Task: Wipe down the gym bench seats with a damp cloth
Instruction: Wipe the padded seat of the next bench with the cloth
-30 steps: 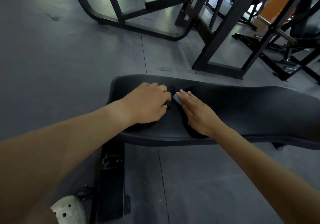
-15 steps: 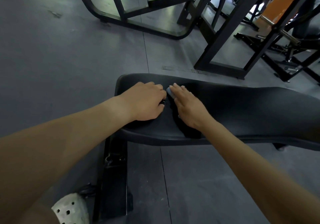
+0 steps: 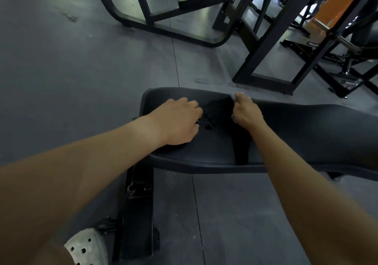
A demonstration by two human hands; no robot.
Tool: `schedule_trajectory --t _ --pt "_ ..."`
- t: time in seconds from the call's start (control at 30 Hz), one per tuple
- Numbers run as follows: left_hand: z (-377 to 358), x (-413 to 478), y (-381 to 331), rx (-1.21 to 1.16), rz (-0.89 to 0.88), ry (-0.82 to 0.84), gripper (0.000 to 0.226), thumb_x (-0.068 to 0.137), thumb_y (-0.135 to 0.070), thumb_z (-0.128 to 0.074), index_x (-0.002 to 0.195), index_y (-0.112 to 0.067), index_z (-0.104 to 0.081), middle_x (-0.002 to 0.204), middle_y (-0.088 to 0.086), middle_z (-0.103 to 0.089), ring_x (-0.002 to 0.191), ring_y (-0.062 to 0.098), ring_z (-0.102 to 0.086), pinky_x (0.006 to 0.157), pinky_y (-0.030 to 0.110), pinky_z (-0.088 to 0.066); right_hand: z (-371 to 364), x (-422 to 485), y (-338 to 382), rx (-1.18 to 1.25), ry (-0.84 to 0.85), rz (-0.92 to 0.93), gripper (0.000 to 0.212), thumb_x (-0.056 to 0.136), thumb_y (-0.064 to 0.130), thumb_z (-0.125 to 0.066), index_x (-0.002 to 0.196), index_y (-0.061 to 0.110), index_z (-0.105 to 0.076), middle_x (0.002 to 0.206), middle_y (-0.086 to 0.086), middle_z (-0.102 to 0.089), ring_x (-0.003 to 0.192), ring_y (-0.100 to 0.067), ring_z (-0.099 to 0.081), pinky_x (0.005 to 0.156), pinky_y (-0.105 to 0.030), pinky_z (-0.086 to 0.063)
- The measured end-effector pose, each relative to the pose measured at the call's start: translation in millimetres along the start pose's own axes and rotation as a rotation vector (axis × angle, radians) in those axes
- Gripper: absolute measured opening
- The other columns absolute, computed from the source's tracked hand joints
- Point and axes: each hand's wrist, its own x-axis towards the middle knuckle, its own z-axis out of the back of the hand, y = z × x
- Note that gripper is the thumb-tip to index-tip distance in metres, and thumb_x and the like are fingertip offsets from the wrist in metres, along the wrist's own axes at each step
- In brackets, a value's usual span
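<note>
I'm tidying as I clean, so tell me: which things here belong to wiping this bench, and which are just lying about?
For the job:
bench
cloth, gripped by the right hand
left hand, resting on the bench

Just lying about:
black frames
orange pad
white shoe

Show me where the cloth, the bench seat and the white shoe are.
cloth (image 3: 232, 96), head view: blue corner showing at the seat's far edge.
bench seat (image 3: 306, 129), head view: bare black padding.
white shoe (image 3: 88, 246), head view: perforated toe.
</note>
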Motion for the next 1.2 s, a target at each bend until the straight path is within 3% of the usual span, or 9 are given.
schedule_trajectory --t 0.13,0.27,0.37,0.57,0.7,0.83,0.97,1.1,1.2 --pt "-2.3 2.7 -5.0 0.015 0.002 -0.025 0.036 0.105 -0.039 -0.041 0.13 -0.018 -0.056 0.124 0.002 -0.053 0.108 0.021 -0.049 0.082 0.034 -0.042 -12.7 -17.3 14.6 0.006 0.064 0.17 0.037 0.106 0.016 -0.033 0.141 0.017 -0.046 0.14 -0.013 -0.051 0.129 -0.037 -0.049 0.106 -0.048 -0.039" --pt "-0.8 5.9 -15.4 0.052 0.022 -0.029 0.034 0.106 -0.038 -0.04 0.128 -0.015 -0.052 0.124 0.007 -0.05 0.11 0.025 -0.047 0.083 0.036 -0.039 -16.9 -33.0 8.6 -0.011 0.164 0.336 0.052 0.109 0.018 -0.031 0.16 0.024 -0.028 0.169 0.004 -0.019 0.156 -0.018 -0.011 0.127 -0.041 -0.01" --pt "-1.3 8.8 -21.3 0.073 0.041 -0.028 0.037 0.106 -0.038 -0.041 0.131 -0.013 -0.051 0.128 0.01 -0.048 0.114 0.027 -0.046 0.088 0.039 -0.043 -9.5 -24.8 -3.8 -0.009 0.144 0.322 0.049 0.11 0.024 -0.031 0.158 0.03 -0.031 0.167 0.009 -0.024 0.155 -0.014 -0.016 0.128 -0.042 -0.006" --pt "-4.5 12.3 -23.7 0.081 0.041 -0.046 0.038 0.106 -0.038 -0.039 0.132 -0.012 -0.05 0.127 0.01 -0.048 0.112 0.027 -0.046 0.086 0.038 -0.044 11.4 1.2 -35.5 0.1 -0.002 -0.039 0.039 0.104 0.025 -0.033 0.139 0.034 -0.046 0.13 -0.013 -0.06 0.116 -0.038 -0.057 0.104 -0.052 -0.044" --pt "-6.1 13.7 -23.3 0.072 0.033 -0.069 0.036 0.106 -0.038 -0.039 0.127 -0.012 -0.051 0.125 0.009 -0.047 0.111 0.026 -0.045 0.087 0.038 -0.045 7.6 -0.5 -17.1 0.143 0.007 -0.111 0.051 0.099 0.009 -0.042 0.148 0.021 -0.045 0.145 -0.019 -0.048 0.124 -0.04 -0.052 0.107 -0.049 -0.042" --pt "-6.0 18.2 -22.7 0.072 0.038 -0.088 0.034 0.105 -0.039 -0.039 0.122 -0.012 -0.051 0.122 0.009 -0.047 0.11 0.027 -0.044 0.085 0.039 -0.041 -13.9 -21.5 13.3 0.131 0.037 0.106 0.047 0.102 0.014 -0.036 0.147 0.023 -0.047 0.148 -0.014 -0.048 0.127 -0.035 -0.052 0.108 -0.046 -0.041" --pt "-7.8 20.8 -22.4 0.095 0.039 -0.083 0.038 0.105 -0.041 -0.039 0.128 -0.013 -0.051 0.126 0.01 -0.047 0.114 0.027 -0.046 0.088 0.041 -0.045 -11.3 -29.7 9.5 0.036 0.139 0.268 0.051 0.107 0.013 -0.035 0.158 0.021 -0.033 0.167 -0.002 -0.026 0.153 -0.024 -0.024 0.125 -0.04 -0.019" --pt "-8.9 19.1 -17.3 0.076 0.022 -0.086 0.041 0.106 -0.042 -0.038 0.131 -0.014 -0.052 0.126 0.007 -0.049 0.114 0.025 -0.047 0.089 0.04 -0.046 7.5 -15.9 -23.2 0.09 0.044 0.052 0.041 0.107 0.025 -0.033 0.146 0.031 -0.044 0.132 -0.017 -0.063 0.12 -0.035 -0.058 0.107 -0.049 -0.044" --pt "-8.2 17.7 -14.0 0.07 0.007 -0.095 0.042 0.106 -0.043 -0.038 0.132 -0.014 -0.053 0.125 0.005 -0.05 0.112 0.024 -0.049 0.088 0.039 -0.045 5.1 -11.9 -24.4 0.136 0.011 -0.019 0.033 0.101 0.018 -0.039 0.131 0.026 -0.05 0.118 -0.016 -0.061 0.107 -0.038 -0.059 0.097 -0.053 -0.048"
